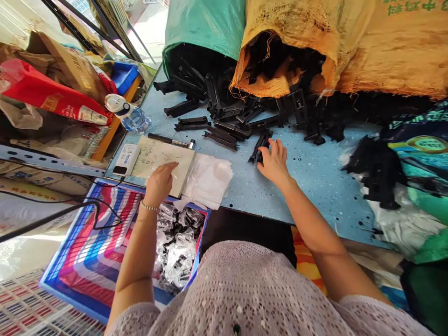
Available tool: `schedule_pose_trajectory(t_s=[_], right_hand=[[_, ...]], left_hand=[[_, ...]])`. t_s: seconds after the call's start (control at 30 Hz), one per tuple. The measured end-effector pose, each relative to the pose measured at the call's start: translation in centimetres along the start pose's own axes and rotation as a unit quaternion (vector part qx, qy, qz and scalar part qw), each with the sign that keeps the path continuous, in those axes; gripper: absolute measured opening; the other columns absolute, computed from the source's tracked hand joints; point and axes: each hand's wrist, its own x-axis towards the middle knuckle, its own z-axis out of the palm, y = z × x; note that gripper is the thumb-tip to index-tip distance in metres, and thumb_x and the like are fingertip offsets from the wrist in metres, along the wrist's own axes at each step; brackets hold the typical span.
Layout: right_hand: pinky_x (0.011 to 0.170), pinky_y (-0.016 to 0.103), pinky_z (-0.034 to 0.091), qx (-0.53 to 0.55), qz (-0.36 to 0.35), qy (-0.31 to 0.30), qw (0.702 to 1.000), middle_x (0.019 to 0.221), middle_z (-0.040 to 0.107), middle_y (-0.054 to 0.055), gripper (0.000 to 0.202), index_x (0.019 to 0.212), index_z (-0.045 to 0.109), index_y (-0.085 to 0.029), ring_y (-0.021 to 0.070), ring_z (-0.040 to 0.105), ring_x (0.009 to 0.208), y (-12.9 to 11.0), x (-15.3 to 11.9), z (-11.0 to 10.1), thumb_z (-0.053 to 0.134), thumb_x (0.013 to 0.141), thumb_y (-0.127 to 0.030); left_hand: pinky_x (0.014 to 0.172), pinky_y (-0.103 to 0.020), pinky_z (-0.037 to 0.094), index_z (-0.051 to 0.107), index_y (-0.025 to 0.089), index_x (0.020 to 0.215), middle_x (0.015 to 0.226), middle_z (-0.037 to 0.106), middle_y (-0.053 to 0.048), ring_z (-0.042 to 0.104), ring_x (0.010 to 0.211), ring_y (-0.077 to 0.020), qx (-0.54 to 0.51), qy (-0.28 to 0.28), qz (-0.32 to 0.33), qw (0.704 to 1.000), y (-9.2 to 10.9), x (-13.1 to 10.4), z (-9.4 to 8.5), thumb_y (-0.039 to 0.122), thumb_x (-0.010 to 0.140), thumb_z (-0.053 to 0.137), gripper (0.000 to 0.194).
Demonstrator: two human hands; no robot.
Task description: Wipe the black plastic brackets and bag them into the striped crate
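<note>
Right hand (275, 161) at a black part (261, 147) on the blue table (308, 186); we could not tell whether the fingers had closed on it. Left hand (160, 183), loosely curled, was over the notebook (163, 161), well apart from the right. We saw clear bags (209, 179) beside the notebook, between both hands.

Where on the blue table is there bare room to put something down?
The widest bare patch of the table lies between the right forearm and the dark heap at right. A smaller one lies between the thin white bags and the right hand. Crowded: before the green sack and orange sack, where black parts spread, and around the notebook and bottle.
</note>
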Motion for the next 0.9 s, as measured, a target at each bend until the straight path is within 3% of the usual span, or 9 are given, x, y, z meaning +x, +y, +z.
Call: schedule_pose_trajectory(t_s=[0.1, 0.2, 0.27, 0.33, 0.47, 0.63, 0.77, 0.9], right_hand=[[0.120, 0.072, 0.022, 0.024, -0.080, 0.026, 0.996, 0.154, 0.044, 0.021, 0.044, 0.132, 0.059, -0.017, 0.0441, 0.029, 0.151, -3.9, -0.6, -0.2, 0.063, 0.088, -0.021], [0.121, 0.066, 0.026, 0.089, -0.153, -0.004, 0.984, 0.142, 0.057, 0.016, 0.033, 0.126, 0.065, -0.021, 0.0380, 0.041, 0.144, -7.6, -1.4, 0.4, 0.060, 0.093, -0.024], [0.119, 0.065, 0.030, 0.123, -0.155, -0.005, 0.980, 0.138, 0.061, 0.014, 0.028, 0.122, 0.067, -0.023, 0.0359, 0.044, 0.141, -8.6, -2.1, 0.9, 0.057, 0.096, -0.024], [0.117, 0.064, 0.033, 0.150, -0.136, 0.008, 0.979, 0.133, 0.064, 0.012, 0.026, 0.119, 0.068, -0.025, 0.0342, 0.048, 0.137, -8.3, -2.9, 1.3, 0.054, 0.097, -0.023], [0.111, 0.060, 0.044, 0.194, -0.082, 0.037, 0.977, 0.122, 0.070, 0.011, 0.025, 0.114, 0.070, -0.025, 0.0319, 0.057, 0.125, -6.2, -4.3, 1.6, 0.052, 0.098, -0.022], [0.106, 0.058, 0.049, 0.214, -0.045, 0.044, 0.975, 0.116, 0.071, 0.010, 0.024, 0.112, 0.070, -0.025, 0.0306, 0.062, 0.119, -4.6, -5.3, 1.5, 0.051, 0.097, -0.022], [0.104, 0.055, 0.051, 0.210, -0.044, 0.048, 0.976, 0.116, 0.070, 0.011, 0.023, 0.110, 0.069, -0.024, 0.0297, 0.062, 0.116, -3.9, -5.6, 1.2, 0.050, 0.098, -0.022], [0.101, 0.056, 0.051, 0.136, 0.032, 0.104, 0.985, 0.116, 0.064, 0.015, 0.025, 0.116, 0.068, -0.023, 0.0331, 0.060, 0.115, -3.1, -4.7, 0.9, 0.051, 0.099, -0.030]], left_hand=[[0.111, -0.043, 0.048, 0.063, 0.013, 0.140, 0.140, 0.067, -0.014, 0.061, 0.130, -0.0282, 0.069, -0.035, -0.039, 0.996, -3.2, 7.7, -0.1, 0.007, 0.089, 0.037, 0.058], [0.109, -0.042, 0.047, 0.068, 0.014, 0.133, 0.139, 0.067, -0.016, 0.061, 0.129, -0.0303, 0.144, -0.179, -0.016, 0.973, -6.1, 15.3, -0.1, 0.007, 0.085, 0.044, 0.055], [0.105, -0.040, 0.048, 0.072, 0.016, 0.127, 0.136, 0.069, -0.015, 0.063, 0.123, -0.0303, 0.185, -0.271, 0.011, 0.945, -7.0, 18.8, 0.0, 0.010, 0.081, 0.051, 0.051], [0.101, -0.039, 0.050, 0.075, 0.017, 0.119, 0.129, 0.072, -0.015, 0.066, 0.116, -0.0306, 0.208, -0.310, 0.028, 0.927, -7.1, 20.7, 0.3, 0.013, 0.077, 0.058, 0.046], [0.097, -0.044, 0.049, 0.077, 0.016, 0.106, 0.121, 0.074, -0.017, 0.067, 0.112, -0.0343, 0.228, -0.304, 0.040, 0.924, -6.4, 21.3, 1.0, 0.014, 0.074, 0.062, 0.035], [0.094, -0.044, 0.049, 0.071, 0.016, 0.122, 0.128, 0.071, -0.018, 0.068, 0.112, -0.0352, 0.237, -0.194, -0.007, 0.952, -6.2, 19.8, 0.2, 0.019, 0.085, 0.054, 0.041], [0.092, -0.043, 0.051, 0.068, 0.014, 0.127, 0.130, 0.069, -0.019, 0.068, 0.110, -0.0348, 0.207, -0.110, -0.037, 0.971, -6.8, 17.2, -1.1, 0.020, 0.089, 0.048, 0.043], [0.098, -0.045, 0.051, 0.071, 0.014, 0.121, 0.126, 0.069, -0.019, 0.066, 0.116, -0.0340, 0.172, -0.114, -0.034, 0.978, -7.5, 13.7, -0.8, 0.016, 0.089, 0.045, 0.041]])
